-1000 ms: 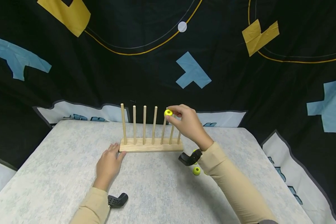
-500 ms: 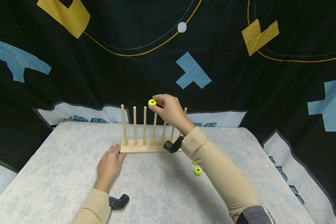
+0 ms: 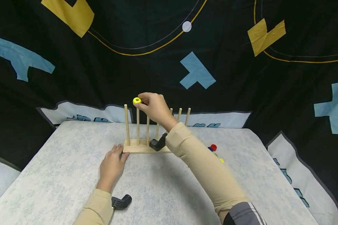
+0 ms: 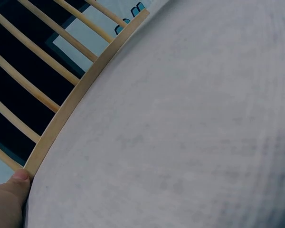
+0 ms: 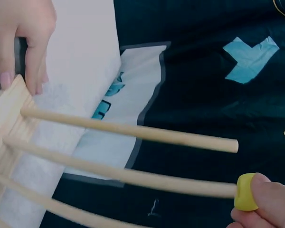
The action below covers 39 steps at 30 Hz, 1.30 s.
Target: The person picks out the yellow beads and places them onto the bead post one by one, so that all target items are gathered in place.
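Behind the peg rack hung a black cloth (image 3: 146,75) with blue and yellow patches. Beneath the rack spread a pale, mottled table (image 3: 73,175). The peg rack (image 3: 135,150) itself stood with seven upright wooden pegs in one row. At its left end lay the left hand (image 3: 111,166), fingers loosely extended and touching the wood, thumb against the front edge. Above the rack, the right hand (image 3: 156,107) pinched a yellow bead (image 3: 135,101) between thumb and fingers. That bead was at the tip of the rack's second peg from the left; whether threaded, I could not tell. Right of the rack lay a red bead (image 3: 213,147) and others, partly hidden by the sleeve (image 3: 197,153).
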Motion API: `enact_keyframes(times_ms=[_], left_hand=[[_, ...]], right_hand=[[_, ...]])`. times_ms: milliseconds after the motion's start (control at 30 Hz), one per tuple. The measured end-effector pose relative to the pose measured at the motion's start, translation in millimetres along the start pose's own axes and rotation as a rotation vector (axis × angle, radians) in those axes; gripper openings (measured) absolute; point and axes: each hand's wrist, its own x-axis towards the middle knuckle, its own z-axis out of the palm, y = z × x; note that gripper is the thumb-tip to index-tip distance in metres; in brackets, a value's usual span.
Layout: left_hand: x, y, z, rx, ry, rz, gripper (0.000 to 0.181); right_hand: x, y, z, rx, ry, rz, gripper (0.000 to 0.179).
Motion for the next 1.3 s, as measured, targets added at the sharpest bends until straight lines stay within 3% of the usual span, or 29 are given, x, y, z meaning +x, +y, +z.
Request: enact_keyframes(times_ms=[533, 1000, 1300], left_hand=[[0.8, -0.6, 1.3, 0.010, 0.011, -0.016, 0.055], [0.2, 0.8, 1.5, 0.007, 0.013, -0.023, 0.054], [0.6, 0.0, 0.7, 0.008, 0.003, -0.025, 0.054]], right_hand=[[8.4, -16.9, 22.0, 0.006, -0.035, -0.050, 0.041], [11.9, -16.4, 25.2, -0.071, -0.097, -0.085, 0.039], [8.6, -18.8, 22.8, -0.079, -0.067, -0.079, 0.040]])
